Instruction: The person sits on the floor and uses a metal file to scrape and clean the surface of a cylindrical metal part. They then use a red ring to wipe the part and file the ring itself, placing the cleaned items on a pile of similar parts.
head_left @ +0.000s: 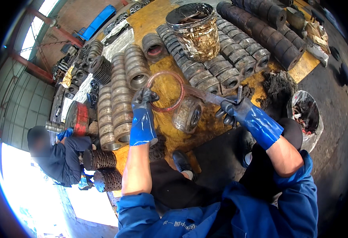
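A thin reddish ring seal (165, 92) is being gripped by the gloved left hand (143, 100) above a greasy cylindrical metal roller (188, 114), while a flat metal blade (205, 95) is being clutched by the right hand (234, 110) and pressed against the ring. Judging by the rows of grey rollers (217, 67), much is being left undone.

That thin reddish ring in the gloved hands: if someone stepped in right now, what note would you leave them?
Left hand: gloved, gripping the thin reddish ring at its lower left edge, holding it up over the yellow floor sheet.
Right hand: gloved, holding a flat metal blade whose tip lies against the ring's right side.
Below the ring: one loose metal roller on its side; rows of similar rollers around, a grimy bucket behind.
Done or left: the pictures cannot say how far the ring work has got.
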`<state>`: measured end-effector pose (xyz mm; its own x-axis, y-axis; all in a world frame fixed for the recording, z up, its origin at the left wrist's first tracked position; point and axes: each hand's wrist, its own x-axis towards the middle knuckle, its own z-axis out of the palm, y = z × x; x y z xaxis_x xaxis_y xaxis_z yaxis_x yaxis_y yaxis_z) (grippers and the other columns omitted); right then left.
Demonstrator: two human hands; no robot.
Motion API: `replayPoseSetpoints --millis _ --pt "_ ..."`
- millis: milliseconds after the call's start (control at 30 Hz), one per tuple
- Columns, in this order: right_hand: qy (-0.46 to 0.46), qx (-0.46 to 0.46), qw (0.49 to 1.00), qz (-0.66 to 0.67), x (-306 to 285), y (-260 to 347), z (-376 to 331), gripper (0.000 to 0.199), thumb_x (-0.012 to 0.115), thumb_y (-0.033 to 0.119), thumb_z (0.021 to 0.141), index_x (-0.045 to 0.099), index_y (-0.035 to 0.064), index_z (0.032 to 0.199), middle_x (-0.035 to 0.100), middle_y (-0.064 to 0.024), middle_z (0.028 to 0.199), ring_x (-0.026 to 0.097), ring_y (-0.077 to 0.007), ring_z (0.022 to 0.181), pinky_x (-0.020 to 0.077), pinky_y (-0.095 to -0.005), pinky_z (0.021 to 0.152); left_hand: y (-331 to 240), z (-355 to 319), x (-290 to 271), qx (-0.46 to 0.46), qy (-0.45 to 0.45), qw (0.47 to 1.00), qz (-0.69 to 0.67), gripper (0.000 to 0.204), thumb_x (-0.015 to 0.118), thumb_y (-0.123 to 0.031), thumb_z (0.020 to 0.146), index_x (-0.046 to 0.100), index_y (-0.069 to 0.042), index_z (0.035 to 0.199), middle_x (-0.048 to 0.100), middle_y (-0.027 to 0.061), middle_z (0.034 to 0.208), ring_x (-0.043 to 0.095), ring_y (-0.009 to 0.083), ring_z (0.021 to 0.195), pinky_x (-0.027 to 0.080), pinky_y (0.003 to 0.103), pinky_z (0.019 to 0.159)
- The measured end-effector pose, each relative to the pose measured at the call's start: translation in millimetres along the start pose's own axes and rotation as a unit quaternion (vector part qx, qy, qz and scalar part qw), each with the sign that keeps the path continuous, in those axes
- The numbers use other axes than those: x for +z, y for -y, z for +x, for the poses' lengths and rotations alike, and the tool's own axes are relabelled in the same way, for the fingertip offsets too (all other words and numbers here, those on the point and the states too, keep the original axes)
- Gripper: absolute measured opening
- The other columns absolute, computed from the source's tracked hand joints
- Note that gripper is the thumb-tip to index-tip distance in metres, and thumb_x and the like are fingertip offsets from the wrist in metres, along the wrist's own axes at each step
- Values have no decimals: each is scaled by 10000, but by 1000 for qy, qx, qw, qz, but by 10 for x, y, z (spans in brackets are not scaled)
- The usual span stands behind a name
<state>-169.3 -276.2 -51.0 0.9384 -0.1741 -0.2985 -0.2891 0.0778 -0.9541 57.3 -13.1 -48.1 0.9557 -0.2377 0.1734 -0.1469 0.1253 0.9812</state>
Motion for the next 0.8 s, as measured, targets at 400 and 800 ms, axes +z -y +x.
replayPoseSetpoints --millis 400,800 --pt "16 -40 970 237 383 -64 10 424 550 240 975 521 -17 1311 704 -204 987 656 -182 593 526 -254 482 63 84 -66 118 12 987 -105 291 632 -154 945 574 10 1179 644 61 855 626 173 756 543 302 713" --pt "114 214 798 552 664 39 139 296 486 176 999 493 -24 1216 657 -216 960 579 -223 578 490 -365 502 -73 163 46 110 -43 981 -157 279 632 -187 950 583 -18 1166 621 60 922 621 187 809 544 332 776"
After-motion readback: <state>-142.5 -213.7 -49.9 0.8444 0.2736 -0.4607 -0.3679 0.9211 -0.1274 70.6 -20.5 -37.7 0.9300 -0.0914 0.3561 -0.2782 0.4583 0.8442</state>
